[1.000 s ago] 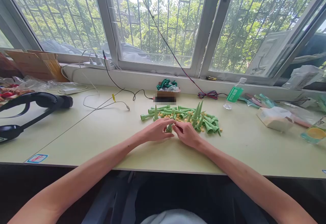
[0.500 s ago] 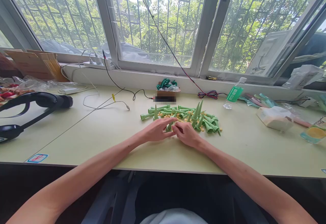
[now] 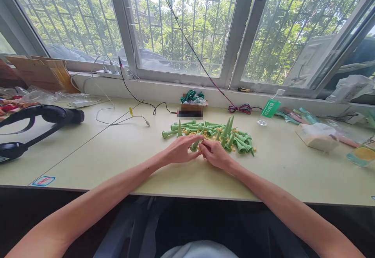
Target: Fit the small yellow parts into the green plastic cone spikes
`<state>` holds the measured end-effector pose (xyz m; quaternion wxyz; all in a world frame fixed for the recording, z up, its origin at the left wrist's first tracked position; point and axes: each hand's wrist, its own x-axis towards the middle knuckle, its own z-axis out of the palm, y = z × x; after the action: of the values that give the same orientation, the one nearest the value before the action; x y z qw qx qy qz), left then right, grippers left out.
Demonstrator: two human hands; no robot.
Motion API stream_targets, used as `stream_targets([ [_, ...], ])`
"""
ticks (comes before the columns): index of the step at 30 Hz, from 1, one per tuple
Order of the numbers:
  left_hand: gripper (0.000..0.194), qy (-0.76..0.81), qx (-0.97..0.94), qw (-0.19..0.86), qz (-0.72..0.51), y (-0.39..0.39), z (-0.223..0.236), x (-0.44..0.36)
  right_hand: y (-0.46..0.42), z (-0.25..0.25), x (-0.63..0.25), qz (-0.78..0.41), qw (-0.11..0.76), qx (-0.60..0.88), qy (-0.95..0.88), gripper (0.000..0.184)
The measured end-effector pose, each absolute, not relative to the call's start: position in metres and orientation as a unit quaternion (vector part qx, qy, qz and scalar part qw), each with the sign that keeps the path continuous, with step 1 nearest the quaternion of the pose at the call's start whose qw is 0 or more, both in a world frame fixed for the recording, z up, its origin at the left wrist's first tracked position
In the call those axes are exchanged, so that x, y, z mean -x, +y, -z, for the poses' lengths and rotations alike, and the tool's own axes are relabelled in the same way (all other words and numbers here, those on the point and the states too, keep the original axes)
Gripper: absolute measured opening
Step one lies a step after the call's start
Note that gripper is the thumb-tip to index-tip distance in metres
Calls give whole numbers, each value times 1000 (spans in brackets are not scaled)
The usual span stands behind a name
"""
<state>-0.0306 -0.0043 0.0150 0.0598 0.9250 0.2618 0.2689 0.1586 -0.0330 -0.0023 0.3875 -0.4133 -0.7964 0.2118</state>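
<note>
My left hand (image 3: 180,149) is curled around a tilted green plastic cone spike (image 3: 194,146), whose collared base shows between thumb and index finger. The remaining fingers of that hand are hidden behind it. Close against its fingertips, my right hand (image 3: 215,153) has thumb and index finger pinched together. A speck of yellow shows by the pinch, too small to make out. Just beyond the hands lies a pile of green cone spikes (image 3: 240,147), mixed with small yellow pieces (image 3: 254,149). Several cones stand upright, one of them a tall green cone (image 3: 179,129) left of the pile.
Behind the pile sits a small cardboard box (image 3: 195,107) with green bags. A water bottle (image 3: 270,107) and a tissue pack (image 3: 316,136) are at the right. Cables (image 3: 125,122) and a black headset (image 3: 55,117) lie on the left.
The fingertips of my right hand have shifted slightly at the pinch, and a bit of yellow shows there. My left hand stays in place around the cone.
</note>
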Motion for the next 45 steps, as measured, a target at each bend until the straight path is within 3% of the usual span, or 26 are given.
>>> stream_targets([
  [8,42,252,-922,73,-284,-4,-15,30,-36,-3,-158,-287,386,415,-772,37],
  [24,41,249,-912,75,-317,-4,-17,31,-30,-3,-159,-580,385,372,-614,32],
  [38,46,304,-899,68,-309,-1,-16,29,-29,1,-157,-545,404,391,-622,44],
  [45,66,310,-879,92,-349,-1,-11,27,-29,-1,-157,-553,419,385,-608,39],
])
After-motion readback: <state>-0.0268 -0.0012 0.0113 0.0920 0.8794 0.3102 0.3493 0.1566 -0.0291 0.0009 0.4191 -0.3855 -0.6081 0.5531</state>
